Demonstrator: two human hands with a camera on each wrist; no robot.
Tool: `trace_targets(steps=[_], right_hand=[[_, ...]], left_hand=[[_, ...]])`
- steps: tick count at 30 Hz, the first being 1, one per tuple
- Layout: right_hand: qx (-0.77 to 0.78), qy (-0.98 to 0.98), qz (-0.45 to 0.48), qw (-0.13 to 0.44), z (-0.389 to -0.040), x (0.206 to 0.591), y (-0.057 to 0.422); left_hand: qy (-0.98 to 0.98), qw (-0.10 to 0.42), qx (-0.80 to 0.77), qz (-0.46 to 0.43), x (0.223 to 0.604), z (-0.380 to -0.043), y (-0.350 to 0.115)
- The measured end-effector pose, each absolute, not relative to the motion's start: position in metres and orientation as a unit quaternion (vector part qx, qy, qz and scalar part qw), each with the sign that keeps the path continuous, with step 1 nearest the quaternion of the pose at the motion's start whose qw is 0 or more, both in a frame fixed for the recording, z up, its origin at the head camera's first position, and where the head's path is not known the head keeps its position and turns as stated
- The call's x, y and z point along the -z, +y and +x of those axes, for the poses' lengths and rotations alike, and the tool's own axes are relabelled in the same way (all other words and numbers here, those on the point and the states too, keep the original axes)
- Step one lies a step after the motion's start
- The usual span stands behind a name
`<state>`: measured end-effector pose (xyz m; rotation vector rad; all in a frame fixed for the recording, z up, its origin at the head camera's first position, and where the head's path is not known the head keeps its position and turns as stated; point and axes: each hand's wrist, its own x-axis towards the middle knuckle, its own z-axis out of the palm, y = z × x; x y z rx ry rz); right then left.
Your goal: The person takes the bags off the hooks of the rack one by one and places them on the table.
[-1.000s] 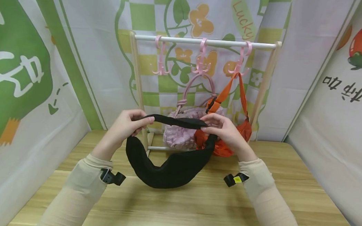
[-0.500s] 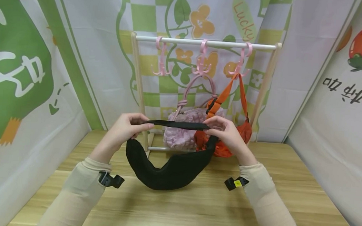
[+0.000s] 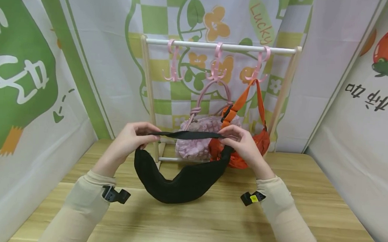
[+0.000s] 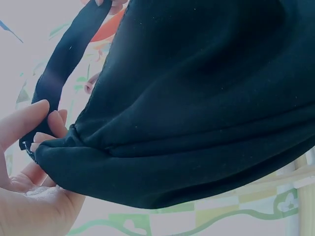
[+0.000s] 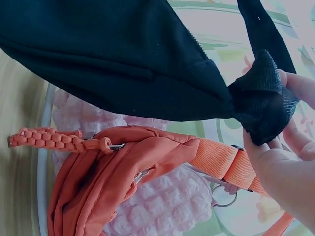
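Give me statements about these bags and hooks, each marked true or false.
The left hand and right hand both hold the crescent-shaped black fabric bag. True.
The black bag rests on the wood-grain table. False: it is held above.
The orange fabric bag hangs from the right pink plastic hook in the head view. True.
All three hooks bear bags. False: the left hook bears none.
The puffy pink fabric bag covers the orange one. False: the orange one partly covers it.

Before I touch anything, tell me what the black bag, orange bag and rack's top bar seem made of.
Black bag: matte, pliable fabric, judging by its soft folds.
Orange bag: creased, smooth cloth with a faint sheen, perhaps nylon.
Top bar: probably metal, going by its smooth, silvery surface.
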<state>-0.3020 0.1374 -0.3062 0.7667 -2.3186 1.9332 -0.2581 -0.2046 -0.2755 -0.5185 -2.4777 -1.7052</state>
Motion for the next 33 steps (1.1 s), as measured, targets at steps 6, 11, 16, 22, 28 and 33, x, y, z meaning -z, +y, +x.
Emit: trace_targets(steps=[6, 11, 16, 22, 28, 33], right_hand=[[-0.610, -0.752, 0.251, 0.014, -0.2993, 0.3064, 0.1358], [-0.600, -0.756, 0.261, 0.010, -0.2983, 0.3065, 0.1354], [-0.583, -0.769, 0.260, 0.010, -0.2990, 0.3076, 0.1355], [-0.576, -0.773, 0.266, 0.003, -0.2991, 0.3095, 0.1345], [-0.597, -0.756, 0.268, -0.015, -0.2995, 0.3109, 0.1340], [-0.620, -0.735, 0.270, -0.037, -0.2995, 0.3118, 0.1344]], left_hand=[[-0.809, 0.046, 0.561, -0.167, 0.2768, -0.2560, -0.2055], [-0.806, 0.045, 0.566, -0.167, 0.2787, -0.2550, -0.2073], [-0.804, 0.042, 0.570, -0.164, 0.2793, -0.2544, -0.2094], [-0.806, 0.042, 0.569, -0.156, 0.2802, -0.2541, -0.2101], [-0.810, 0.045, 0.565, -0.147, 0.2815, -0.2538, -0.2103], [-0.814, 0.051, 0.560, -0.145, 0.2825, -0.2534, -0.2104]])
